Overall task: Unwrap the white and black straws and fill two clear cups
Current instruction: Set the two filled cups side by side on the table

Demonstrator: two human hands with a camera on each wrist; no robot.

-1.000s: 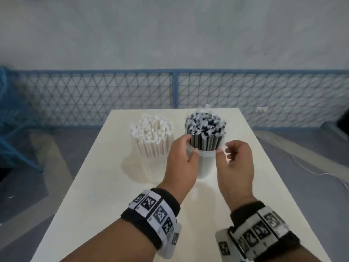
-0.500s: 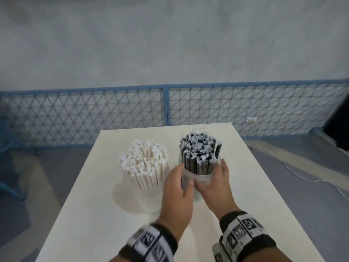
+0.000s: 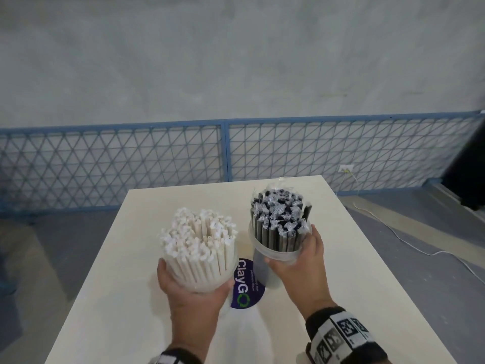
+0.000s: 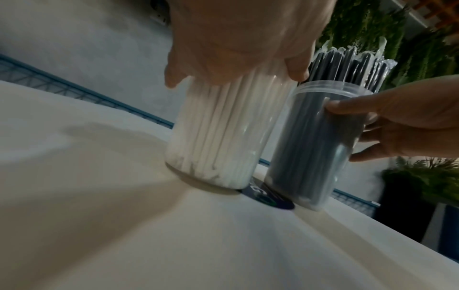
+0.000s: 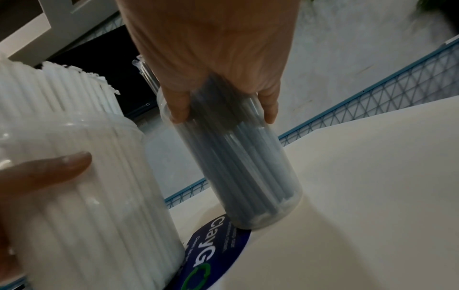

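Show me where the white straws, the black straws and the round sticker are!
white straws [image 3: 197,239], head view, on the bundle's tops.
black straws [image 3: 279,215], head view, on the wrapped tops.
round sticker [image 3: 245,286], head view, on its purple face.

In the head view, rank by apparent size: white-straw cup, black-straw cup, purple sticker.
1. white-straw cup, though it sits nearer the camera.
2. black-straw cup, close behind.
3. purple sticker, partly hidden.
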